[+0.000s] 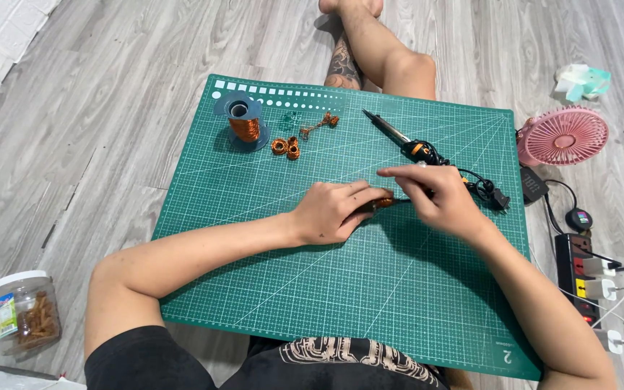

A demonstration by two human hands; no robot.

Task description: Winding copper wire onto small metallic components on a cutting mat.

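Observation:
My left hand point(335, 210) rests on the green cutting mat point(370, 289) and pinches a small copper-wound coil point(383, 203) at its fingertips. Close beside it my right hand point(438, 196) pinches the copper wire coming off the same coil. A soldering iron point(397, 137) with a black and orange handle lies on the mat just beyond my right hand. Farther left a spool of copper wire point(243, 123) stands upright, with two small copper coils point(287, 147) and another coil piece point(322, 123) next to it.
A pink table fan point(563, 136) and a power strip point(580, 278) with plugs and cables lie right of the mat. A clear jar point(26, 313) stands on the wooden floor at lower left. My bare leg point(380, 54) stretches beyond the mat's far edge.

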